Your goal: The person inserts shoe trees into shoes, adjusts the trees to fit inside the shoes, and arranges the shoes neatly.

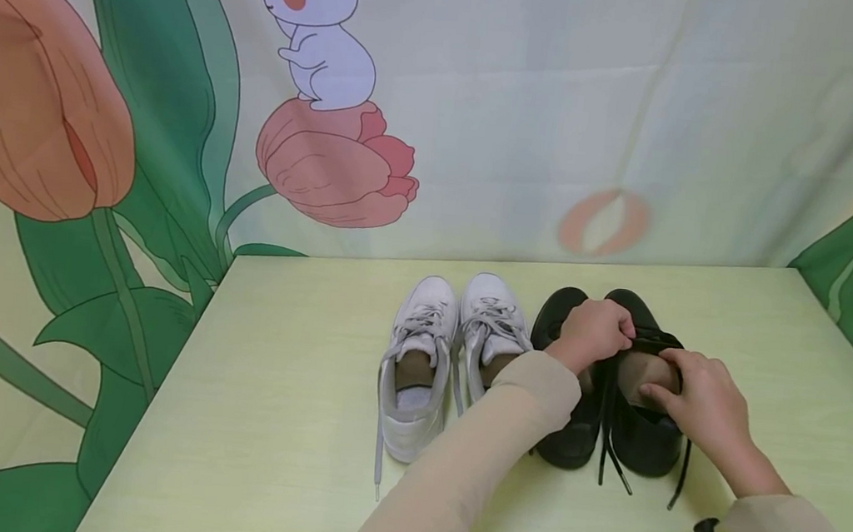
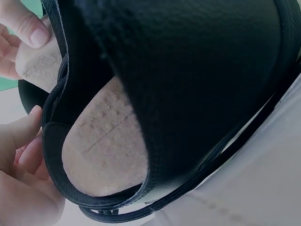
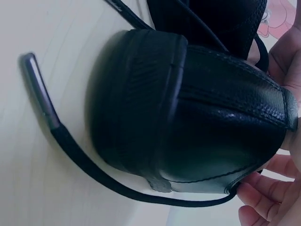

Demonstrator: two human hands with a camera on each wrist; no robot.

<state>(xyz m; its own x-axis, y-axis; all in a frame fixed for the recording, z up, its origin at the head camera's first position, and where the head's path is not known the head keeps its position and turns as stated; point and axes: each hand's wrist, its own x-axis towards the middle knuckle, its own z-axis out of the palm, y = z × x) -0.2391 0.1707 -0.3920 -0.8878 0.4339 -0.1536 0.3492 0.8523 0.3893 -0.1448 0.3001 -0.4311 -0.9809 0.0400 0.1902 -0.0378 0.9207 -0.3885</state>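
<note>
I am watching both hands working at the right black shoe (image 1: 646, 434), which is standing on the table (image 1: 271, 421) beside its mate (image 1: 564, 427), right of the white pair (image 1: 449, 360). My judgement: the step in hand is opening or dressing the shoe's mouth, with the laces (image 1: 617, 469) trailing loose toward me.

The left hand (image 1: 592, 333) is reaching across, fingers curled narrow and pinching the tongue (image 1: 649, 344) near the top of the opening. The right hand (image 1: 702, 400) is gripping the collar at the outer side, thumb inside against the tan lining (image 2: 103, 150), fingers wrapped under the heel wall. Neither hand is holding a lace.

The next move, as I judge it, calls for steady counter-pull between both hands, without tipping the shoe against its mate.
</note>
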